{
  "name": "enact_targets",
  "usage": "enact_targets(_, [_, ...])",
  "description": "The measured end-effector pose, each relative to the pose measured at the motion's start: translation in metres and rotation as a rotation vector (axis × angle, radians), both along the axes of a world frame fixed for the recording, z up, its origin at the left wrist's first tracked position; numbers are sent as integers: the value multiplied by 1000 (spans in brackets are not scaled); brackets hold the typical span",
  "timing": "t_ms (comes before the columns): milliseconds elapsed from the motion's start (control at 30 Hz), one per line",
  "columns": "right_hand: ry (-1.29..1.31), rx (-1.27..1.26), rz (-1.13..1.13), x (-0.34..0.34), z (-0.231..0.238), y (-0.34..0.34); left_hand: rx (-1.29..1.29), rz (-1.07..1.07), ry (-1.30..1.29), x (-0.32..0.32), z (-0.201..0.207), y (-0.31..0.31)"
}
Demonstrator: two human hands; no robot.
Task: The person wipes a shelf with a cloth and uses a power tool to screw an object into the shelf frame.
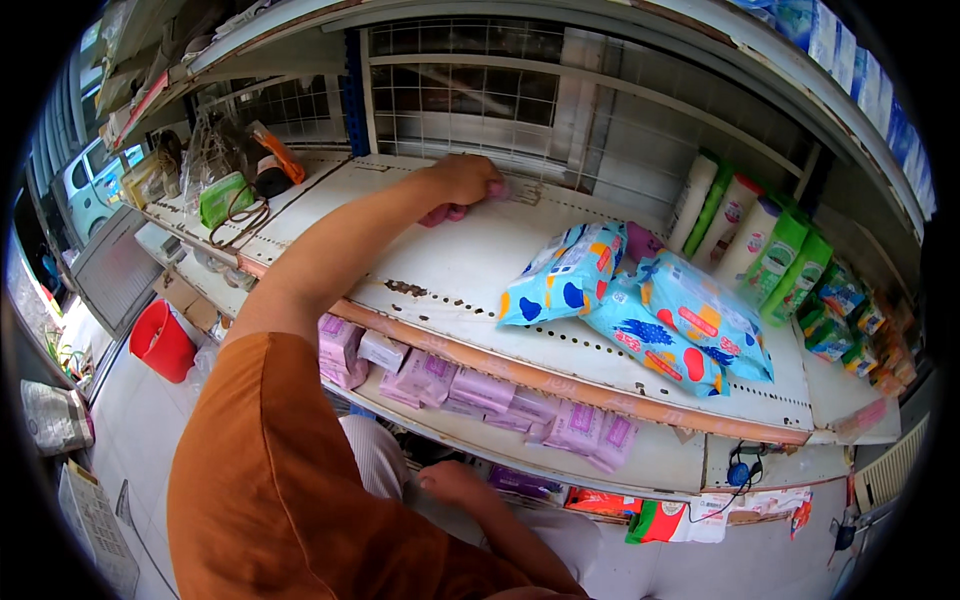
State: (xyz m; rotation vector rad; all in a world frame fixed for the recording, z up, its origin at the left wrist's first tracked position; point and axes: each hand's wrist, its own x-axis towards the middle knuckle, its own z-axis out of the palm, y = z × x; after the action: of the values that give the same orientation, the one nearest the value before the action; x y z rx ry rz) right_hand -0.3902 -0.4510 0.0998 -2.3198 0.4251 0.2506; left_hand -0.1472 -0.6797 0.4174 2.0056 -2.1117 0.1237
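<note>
My left arm, in a rust-brown sleeve, stretches across the white metal shelf (460, 270). At the shelf's back, near the wire mesh, my left hand (465, 180) is closed on a pink cloth (442, 214); folds of it show below and beside the fingers. The cloth appears to touch the shelf top. Low in front, by my knees, my right hand (456, 484) is loosely curled, with nothing seen in it; its fingers show only in part. To the right of my left hand lies a pile of blue patterned soft packs (640, 310).
Green and white rolls (750, 240) stand at the right back. Lilac packs (510, 395) line the shelf below. At the left are a green pack (226, 200), an orange item (277, 152) and a red bucket (160, 340) on the floor. An upper shelf overhangs the mesh.
</note>
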Motion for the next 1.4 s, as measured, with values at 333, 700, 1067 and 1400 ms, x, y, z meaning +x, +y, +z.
enact_targets(333, [23,29,165,-1,-21,7,113,75,31,6,16,21])
enact_targets(700, [-29,40,-13,-14,-8,-3,48,-10,-211,6,17,21])
enact_targets(1067, [-32,-9,53,-20,-6,4,85,49,-86,-42,26,22])
enact_targets(1400, [-73,47,44,-21,-2,8,122,169,-15,-8,25,33])
